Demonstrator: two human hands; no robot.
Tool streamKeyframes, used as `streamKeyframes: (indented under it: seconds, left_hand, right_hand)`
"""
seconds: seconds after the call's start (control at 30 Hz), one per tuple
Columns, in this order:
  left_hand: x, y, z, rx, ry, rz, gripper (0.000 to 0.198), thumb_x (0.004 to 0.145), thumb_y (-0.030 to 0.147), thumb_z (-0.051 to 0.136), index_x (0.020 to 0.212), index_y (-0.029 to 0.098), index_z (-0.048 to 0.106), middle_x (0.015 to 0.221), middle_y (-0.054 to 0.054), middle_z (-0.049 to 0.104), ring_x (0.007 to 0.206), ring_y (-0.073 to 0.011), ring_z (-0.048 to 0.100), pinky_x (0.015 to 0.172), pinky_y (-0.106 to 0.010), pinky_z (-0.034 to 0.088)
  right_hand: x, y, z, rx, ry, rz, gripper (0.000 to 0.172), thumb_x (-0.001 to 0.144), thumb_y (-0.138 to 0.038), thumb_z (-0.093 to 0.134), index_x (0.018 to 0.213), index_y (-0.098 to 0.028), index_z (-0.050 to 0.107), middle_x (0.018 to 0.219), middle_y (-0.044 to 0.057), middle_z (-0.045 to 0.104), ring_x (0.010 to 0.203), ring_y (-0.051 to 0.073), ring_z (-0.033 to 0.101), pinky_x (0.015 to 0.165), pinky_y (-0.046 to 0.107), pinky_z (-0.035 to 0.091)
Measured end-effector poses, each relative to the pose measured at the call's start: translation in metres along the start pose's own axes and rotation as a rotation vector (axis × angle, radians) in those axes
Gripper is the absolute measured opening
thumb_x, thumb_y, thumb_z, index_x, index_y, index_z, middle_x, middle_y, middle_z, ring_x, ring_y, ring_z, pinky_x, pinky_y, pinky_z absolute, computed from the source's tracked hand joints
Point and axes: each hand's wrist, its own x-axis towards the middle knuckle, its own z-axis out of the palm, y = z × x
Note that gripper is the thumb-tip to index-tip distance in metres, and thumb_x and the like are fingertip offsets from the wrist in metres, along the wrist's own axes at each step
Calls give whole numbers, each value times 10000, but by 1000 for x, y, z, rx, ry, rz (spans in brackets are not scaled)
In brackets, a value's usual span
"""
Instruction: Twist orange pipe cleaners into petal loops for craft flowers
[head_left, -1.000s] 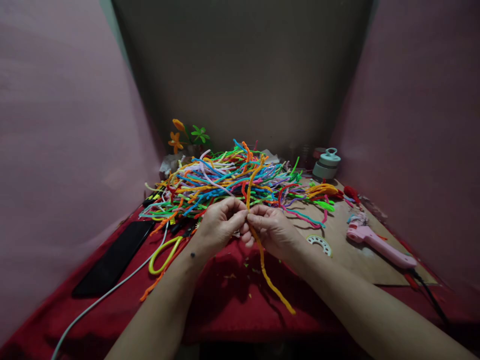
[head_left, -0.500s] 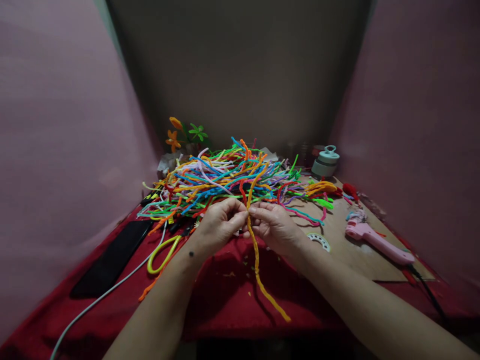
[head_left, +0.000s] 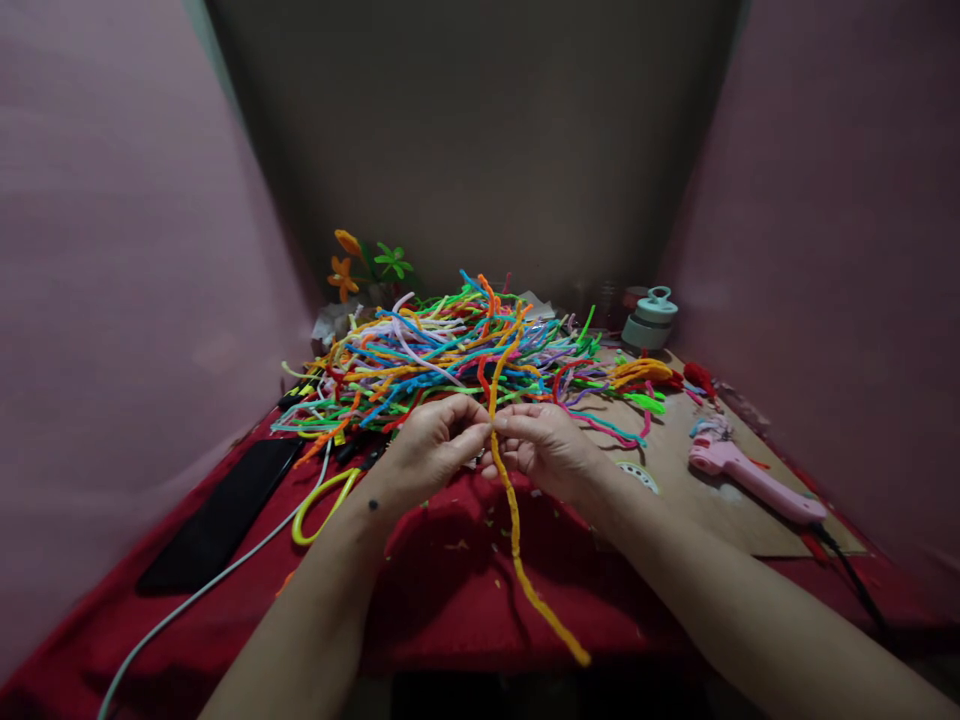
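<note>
A yellow-orange pipe cleaner (head_left: 515,520) is pinched near its middle between the fingertips of my left hand (head_left: 442,440) and my right hand (head_left: 544,440). Its lower end hangs towards me over the front of the red cloth, and its upper part rises in front of the heap. Both hands are closed, thumbs against forefingers, almost touching each other. Just behind them lies a big tangled pile of pipe cleaners (head_left: 420,365) in many colours. Whether the fingers also hold a second stem cannot be made out.
Left on the red cloth (head_left: 442,620) are a black phone-like slab (head_left: 221,515), a white cable (head_left: 225,590) and yellow-handled scissors (head_left: 322,505). A pink glue gun (head_left: 757,480) rests on a board (head_left: 675,440) at right. Behind stand a mint-coloured jar (head_left: 649,320) and pipe-cleaner flowers (head_left: 343,275).
Both hands keep their pinch on the pipe cleaner and have barely moved. Its hanging end reaches slightly lower and farther right. The whole view has shifted a little.
</note>
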Motion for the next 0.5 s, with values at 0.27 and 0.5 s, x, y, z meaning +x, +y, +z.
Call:
streamKeyframes:
  seconds: [0.27,0.5]
  left_hand:
    - [-1,4,1,9,10,52,97,792,242,532,743,159,528,586,40,538,465,-70,535,434,-168,409]
    - [0,-4,2,150,61,144,68,804,217,497,784,164,535,635,29,553,472,-77,540,467,-192,442]
  right_hand:
    - [0,1,-2,47,-37,8,137,640,-120,664,750,-70,602,627,44,633,559,164,632,500,298,559]
    - [1,1,-1,51,-46,-4,163,607,-106,687,738,-89,592,656,46,660,559,155,634,509,292,561]
